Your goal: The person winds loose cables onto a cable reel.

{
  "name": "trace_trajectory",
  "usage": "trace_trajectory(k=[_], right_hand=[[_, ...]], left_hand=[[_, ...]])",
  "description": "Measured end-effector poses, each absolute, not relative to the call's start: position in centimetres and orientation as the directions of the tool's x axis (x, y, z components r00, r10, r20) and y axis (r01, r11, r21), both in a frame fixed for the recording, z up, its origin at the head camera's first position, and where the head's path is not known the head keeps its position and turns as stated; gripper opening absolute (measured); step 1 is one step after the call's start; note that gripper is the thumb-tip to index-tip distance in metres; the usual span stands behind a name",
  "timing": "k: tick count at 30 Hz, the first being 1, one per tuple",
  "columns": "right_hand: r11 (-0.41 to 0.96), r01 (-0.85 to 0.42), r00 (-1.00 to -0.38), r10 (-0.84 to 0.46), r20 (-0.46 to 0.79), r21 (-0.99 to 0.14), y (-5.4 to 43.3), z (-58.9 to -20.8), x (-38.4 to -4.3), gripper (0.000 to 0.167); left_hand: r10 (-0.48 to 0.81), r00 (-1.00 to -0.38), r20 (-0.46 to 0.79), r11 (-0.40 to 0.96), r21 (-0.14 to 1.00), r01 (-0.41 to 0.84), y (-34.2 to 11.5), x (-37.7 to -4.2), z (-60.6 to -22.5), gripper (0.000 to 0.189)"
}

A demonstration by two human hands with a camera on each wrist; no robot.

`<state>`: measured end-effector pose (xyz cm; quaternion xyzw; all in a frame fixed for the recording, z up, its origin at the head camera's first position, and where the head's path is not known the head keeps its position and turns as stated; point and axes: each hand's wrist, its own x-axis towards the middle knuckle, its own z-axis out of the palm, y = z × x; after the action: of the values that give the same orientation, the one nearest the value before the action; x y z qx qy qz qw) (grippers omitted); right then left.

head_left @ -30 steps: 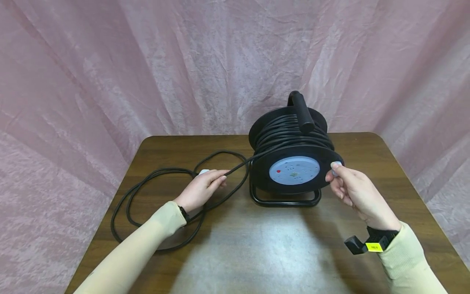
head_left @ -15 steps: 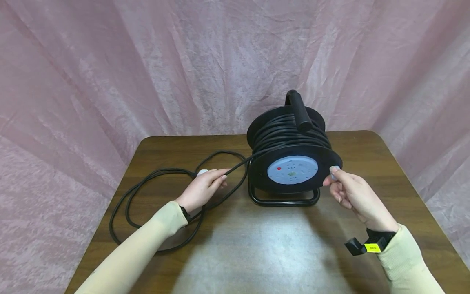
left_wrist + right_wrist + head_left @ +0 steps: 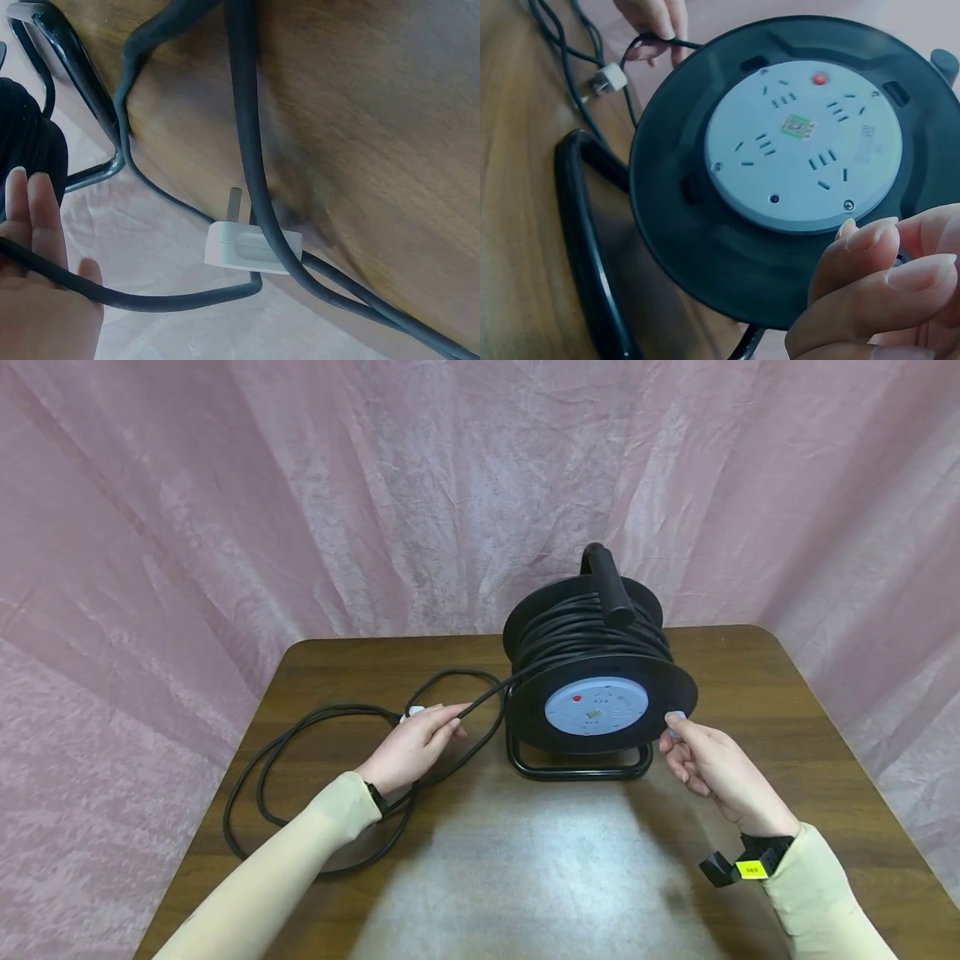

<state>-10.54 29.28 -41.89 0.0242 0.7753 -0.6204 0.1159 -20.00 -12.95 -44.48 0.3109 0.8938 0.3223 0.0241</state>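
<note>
A black cable reel (image 3: 600,672) stands right of the table's middle, with dark cable wound on its drum and a pale blue socket panel (image 3: 802,146) on its face. My right hand (image 3: 723,768) pinches a small pale crank knob (image 3: 676,723) at the lower right of the reel's flange; in the right wrist view the curled fingers mostly hide it. My left hand (image 3: 412,747) holds the black cable (image 3: 135,301) left of the reel, where it runs up to the drum. In the left wrist view two fingers look fairly straight behind the cable. A white plug (image 3: 247,247) lies beside that hand.
Loose loops of cable (image 3: 238,785) spread over the left of the wooden table (image 3: 600,860). A tubular black stand (image 3: 581,773) supports the reel, and a carrying handle (image 3: 613,593) rises above it. Pink curtains (image 3: 450,485) hang behind.
My right hand and the knob have moved down and slightly left along the reel's edge. The socket panel has turned clockwise, its red button shifting up and right. My left hand has barely moved.
</note>
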Motion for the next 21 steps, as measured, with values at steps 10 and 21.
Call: trace_trajectory(k=[10,21], right_hand=[[0.219,0.224,-0.962,-0.108,-0.251,-0.95,28.9,-43.2,-10.6,0.055],[0.255,0.231,-0.958,-0.112,-0.266,-0.939,28.8,-43.8,-10.7,0.058]], left_hand=[[0.591,-0.784,0.189,0.565,0.597,0.57,-13.1,-20.0,-44.7,0.037],[0.607,-0.772,0.188,0.552,0.599,0.58,-13.0,-20.2,-44.8,0.037]])
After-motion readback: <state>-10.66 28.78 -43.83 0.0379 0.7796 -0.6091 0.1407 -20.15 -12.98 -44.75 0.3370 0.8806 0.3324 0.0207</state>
